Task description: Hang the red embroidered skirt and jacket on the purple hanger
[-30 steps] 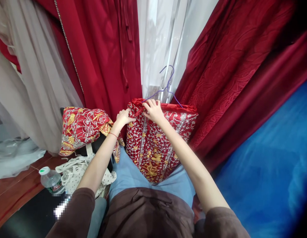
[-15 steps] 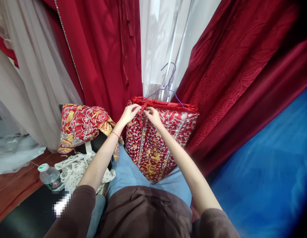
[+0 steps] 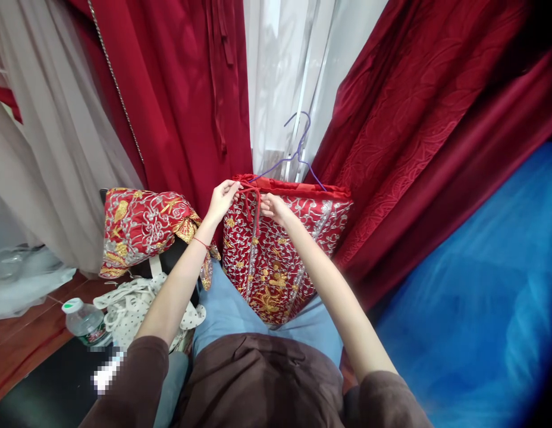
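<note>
A red garment [image 3: 276, 261] with silver and gold embroidery, a skirt by its look, rests against my knees. Its plain red waistband runs along the top, and a purple wire hanger [image 3: 299, 148] sticks up from it. At the upper left of the band, my left hand [image 3: 222, 201] pinches a thin red tie string [image 3: 250, 189]. My right hand [image 3: 276, 209] is just to the right, its fingers curled on the string where it hangs down. The exact grip of the right fingertips is partly hidden.
Left of my legs, a folded embroidered red piece [image 3: 144, 226] lies on a dark chair. A white dotted cloth bundle [image 3: 128, 315] and a plastic bottle [image 3: 86, 324] are nearer me. Red curtains [image 3: 182, 89] hang in front; blue fabric [image 3: 476, 309] lies right.
My left hand has moved slightly left and up, drawing the string away from my right hand, so the hands are farther apart. The view has shifted a little.
</note>
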Tool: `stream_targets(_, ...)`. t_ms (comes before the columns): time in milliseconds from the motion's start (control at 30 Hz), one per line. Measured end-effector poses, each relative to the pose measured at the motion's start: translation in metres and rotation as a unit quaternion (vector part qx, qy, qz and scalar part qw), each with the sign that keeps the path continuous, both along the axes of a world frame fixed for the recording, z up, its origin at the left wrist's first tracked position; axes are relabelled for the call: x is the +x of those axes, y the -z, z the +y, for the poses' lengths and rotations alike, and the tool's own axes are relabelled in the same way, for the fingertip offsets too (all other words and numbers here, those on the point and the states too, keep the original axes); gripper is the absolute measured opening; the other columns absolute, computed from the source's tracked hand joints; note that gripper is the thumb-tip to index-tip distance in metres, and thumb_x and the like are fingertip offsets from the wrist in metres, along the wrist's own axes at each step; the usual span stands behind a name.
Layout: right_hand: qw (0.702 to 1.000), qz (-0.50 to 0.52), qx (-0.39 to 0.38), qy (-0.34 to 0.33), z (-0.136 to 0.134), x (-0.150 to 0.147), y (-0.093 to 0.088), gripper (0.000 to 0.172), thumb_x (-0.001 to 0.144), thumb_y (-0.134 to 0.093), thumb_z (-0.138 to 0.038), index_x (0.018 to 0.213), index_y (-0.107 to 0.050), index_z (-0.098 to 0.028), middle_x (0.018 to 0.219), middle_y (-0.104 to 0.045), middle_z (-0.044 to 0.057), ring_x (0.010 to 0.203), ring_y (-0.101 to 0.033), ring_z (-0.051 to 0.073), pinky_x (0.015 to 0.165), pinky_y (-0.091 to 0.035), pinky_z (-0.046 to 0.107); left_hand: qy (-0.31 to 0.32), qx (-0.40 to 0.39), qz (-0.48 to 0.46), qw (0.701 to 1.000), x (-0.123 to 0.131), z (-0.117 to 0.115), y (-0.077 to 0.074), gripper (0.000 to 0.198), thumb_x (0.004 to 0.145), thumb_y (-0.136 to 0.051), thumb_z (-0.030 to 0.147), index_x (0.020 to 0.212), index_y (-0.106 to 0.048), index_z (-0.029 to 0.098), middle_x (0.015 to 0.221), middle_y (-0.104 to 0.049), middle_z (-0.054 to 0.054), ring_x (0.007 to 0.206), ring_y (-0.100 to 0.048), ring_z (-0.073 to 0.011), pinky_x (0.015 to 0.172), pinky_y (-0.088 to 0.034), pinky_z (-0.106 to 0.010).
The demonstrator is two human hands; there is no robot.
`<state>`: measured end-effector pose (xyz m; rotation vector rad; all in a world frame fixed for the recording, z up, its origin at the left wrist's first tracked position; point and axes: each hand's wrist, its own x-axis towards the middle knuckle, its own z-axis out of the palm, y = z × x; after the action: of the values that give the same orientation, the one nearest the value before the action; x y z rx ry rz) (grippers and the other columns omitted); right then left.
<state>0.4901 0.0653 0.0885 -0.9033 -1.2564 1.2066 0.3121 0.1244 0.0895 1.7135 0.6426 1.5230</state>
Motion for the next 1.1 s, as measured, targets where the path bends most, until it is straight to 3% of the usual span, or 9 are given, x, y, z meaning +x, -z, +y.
stream_targets(100,0.993,-0.119,0.018,0.011,-0.004,0.005,-0.004,0.029,0.085,-0.050,-0.029,0.064,-0.032,-0.024,0.051,-0.024,-0.011,0.044,-0.020,0.006,0.044,-0.015,0.018,-0.021,-0.013,-0.016,1.000,-0.001,0.004,0.003,0.024,0.089,-0.063,0.041,0.082,-0.063,0.018,0.082,-0.070,-0.003,0.063,-0.058,-0.0092,0.061,-0.048,-0.022)
stream_targets(167,0.964,-0.255,0.050,0.059,-0.010,0.009,-0.011,0.026,0.088,-0.047,-0.030,0.065,-0.036,-0.023,0.052,-0.031,-0.008,0.046,-0.028,0.008,0.047,-0.023,0.020,-0.028,-0.020,-0.017,0.999,-0.003,0.009,0.007,0.021,0.088,-0.064,0.037,0.079,-0.062,0.018,0.079,-0.069,-0.003,0.062,-0.057,-0.0095,0.060,-0.047,-0.022)
stream_targets(233,0.892,-0.416,0.104,0.140,-0.018,0.013,-0.019,0.021,0.088,-0.049,-0.031,0.070,-0.046,-0.021,0.059,-0.049,-0.003,0.055,-0.044,0.011,0.056,-0.033,0.023,-0.034,-0.017,-0.004,0.999,-0.004,0.013,0.012,0.019,0.087,-0.064,0.035,0.077,-0.062,0.018,0.074,-0.067,-0.002,0.061,-0.057,-0.0100,0.059,-0.045,-0.021)
stream_targets(300,0.786,-0.563,0.145,0.212,-0.026,0.016,-0.029,0.015,0.090,-0.050,-0.031,0.085,-0.056,-0.019,0.078,-0.066,0.004,0.072,-0.059,0.018,0.067,-0.039,0.027,-0.051,-0.003,0.016,0.999,-0.002,0.014,0.017,0.019,0.087,-0.063,0.034,0.077,-0.061,0.019,0.069,-0.064,0.000,0.061,-0.057,-0.0109,0.059,-0.044,-0.022)
stream_targets(400,0.647,-0.704,0.148,0.253,-0.037,0.016,-0.042,0.027,0.095,-0.042,-0.030,0.111,-0.057,-0.014,0.099,-0.072,0.014,0.091,-0.066,0.027,0.075,-0.041,0.032,-0.095,0.036,0.062,0.993,0.003,0.011,0.019,0.020,0.089,-0.059,0.035,0.076,-0.059,0.020,0.066,-0.062,0.001,0.062,-0.057,-0.0120,0.063,-0.045,-0.023)
stream_targets(500,0.575,-0.760,0.143,0.265,-0.041,0.016,-0.049,0.037,0.099,-0.033,-0.028,0.125,-0.050,-0.009,0.101,-0.073,0.019,0.094,-0.068,0.030,0.076,-0.041,0.034,-0.131,0.071,0.096,0.984,0.009,0.006,0.015,0.021,0.091,-0.056,0.034,0.075,-0.056,0.021,0.067,-0.062,0.001,0.063,-0.057,-0.0123,0.066,-0.045,-0.023)
stream_targets(833,0.555,-0.769,0.155,0.276,-0.036,0.011,-0.034,0.045,0.100,-0.027,-0.024,0.132,-0.045,0.000,0.098,-0.073,0.024,0.096,-0.069,0.032,0.078,-0.041,0.035,-0.189,0.087,0.102,0.973,0.005,0.010,0.010,0.019,0.091,-0.056,0.033,0.077,-0.059,0.021,0.072,-0.067,0.000,0.069,-0.060,-0.0140,0.070,-0.045,-0.023)
stream_targets(1000,0.621,-0.713,0.137,0.295,-0.038,0.008,-0.037,0.037,0.099,-0.033,-0.031,0.122,-0.054,-0.011,0.102,-0.074,0.017,0.092,-0.069,0.028,0.072,-0.040,0.030,-0.205,0.087,0.099,0.970,0.007,0.008,0.014,0.022,0.092,-0.054,0.036,0.076,-0.059,0.021,0.071,-0.065,0.000,0.067,-0.059,-0.0144,0.069,-0.044,-0.024)
stream_targets(1100,0.587,-0.740,0.147,0.293,-0.038,0.007,-0.039,0.034,0.096,-0.038,-0.025,0.120,-0.056,-0.010,0.101,-0.073,0.020,0.094,-0.069,0.030,0.073,-0.039,0.032,-0.205,0.117,0.131,0.963,0.004,0.002,0.014,0.024,0.094,-0.053,0.037,0.076,-0.059,0.021,0.071,-0.064,-0.001,0.066,-0.057,-0.0146,0.069,-0.043,-0.024)
